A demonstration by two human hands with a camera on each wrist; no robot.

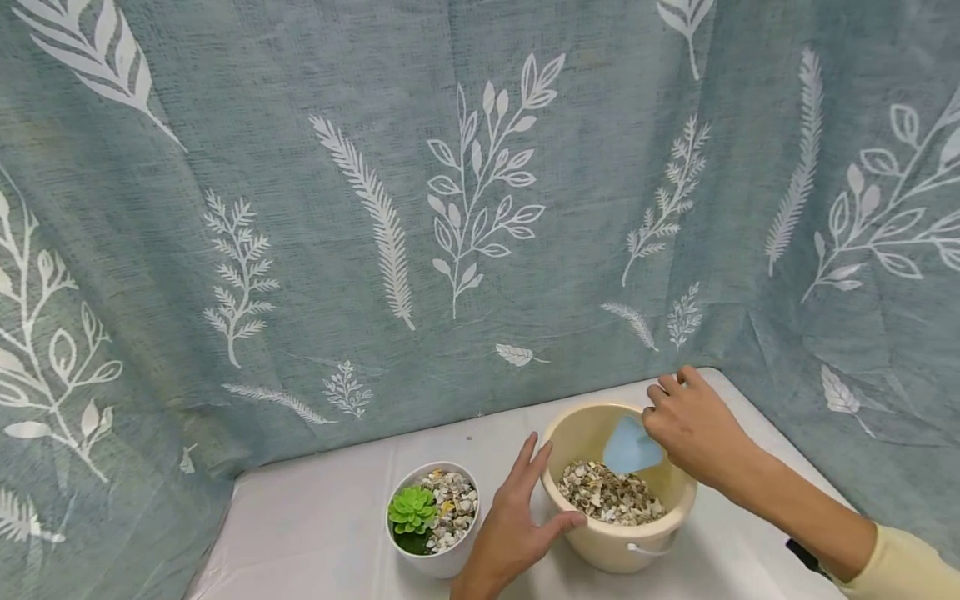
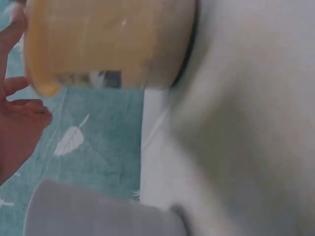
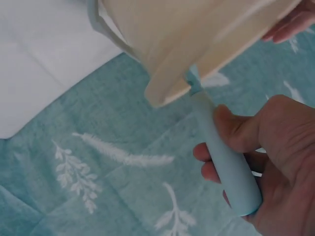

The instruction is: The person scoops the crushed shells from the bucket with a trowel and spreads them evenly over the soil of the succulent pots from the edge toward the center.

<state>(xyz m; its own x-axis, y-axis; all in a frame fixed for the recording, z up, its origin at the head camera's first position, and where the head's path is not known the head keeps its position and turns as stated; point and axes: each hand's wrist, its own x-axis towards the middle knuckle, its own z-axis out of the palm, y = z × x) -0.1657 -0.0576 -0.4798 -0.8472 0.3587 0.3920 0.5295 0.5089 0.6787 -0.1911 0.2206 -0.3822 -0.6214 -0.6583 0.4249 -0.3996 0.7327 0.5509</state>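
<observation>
Gripping the handle (image 3: 227,162), the right hand (image 1: 686,425) curls its fingers so that the blue scoop (image 1: 632,450) tilts over the gravel (image 1: 611,497) in the cream bucket (image 1: 611,552), apparently angled to reach it. Spread and fairly straight, the left hand's (image 1: 516,525) fingers lie along the rim, likely steadying it. Beside that hand on the white tabletop (image 1: 307,533), a white pot (image 1: 429,567) holds a green plant (image 1: 412,508) and pale stones (image 1: 456,508), probably set there for easy reach.

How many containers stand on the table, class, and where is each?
2: the cream bucket, at right in the head view, and the white pot holding a green succulent, to the bucket's left.
</observation>
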